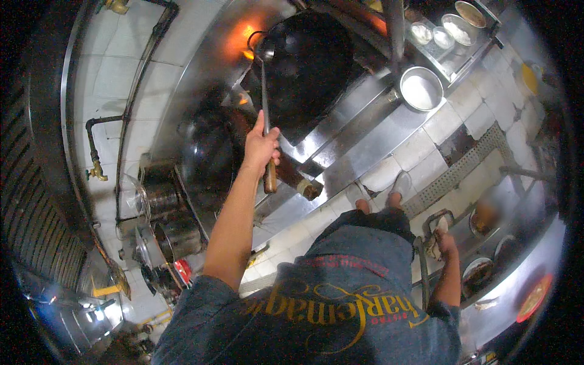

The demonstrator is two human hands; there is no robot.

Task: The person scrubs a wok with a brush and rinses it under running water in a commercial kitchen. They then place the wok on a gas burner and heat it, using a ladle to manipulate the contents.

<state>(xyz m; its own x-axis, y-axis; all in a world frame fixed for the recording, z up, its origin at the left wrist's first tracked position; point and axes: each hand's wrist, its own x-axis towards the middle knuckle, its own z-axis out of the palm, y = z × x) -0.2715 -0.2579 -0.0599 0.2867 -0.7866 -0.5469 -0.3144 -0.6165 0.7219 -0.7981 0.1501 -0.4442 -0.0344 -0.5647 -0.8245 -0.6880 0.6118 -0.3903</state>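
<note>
My left hand (263, 145) grips the wooden-ended handle of a long metal ladle (263, 84). The bowl of the ladle is at the left rim of a large black wok (305, 68), next to its loop handle (251, 40). Orange flame (247, 32) glows beside that rim. The wok's inside is too dark to tell what it holds. Down at my right side, my right hand (446, 242) closes on a pale, crumpled cloth (433, 249), close to a dark metal loop handle (430, 222).
A second dark wok (205, 146) sits left of the ladle. A round metal pot (421, 89) with pale contents stands on the steel range edge (392, 123). Seasoning bowls (457, 29) fill a rack beyond. Food bowls (477, 276) and a red-rimmed plate (534, 298) are on the right-hand counter.
</note>
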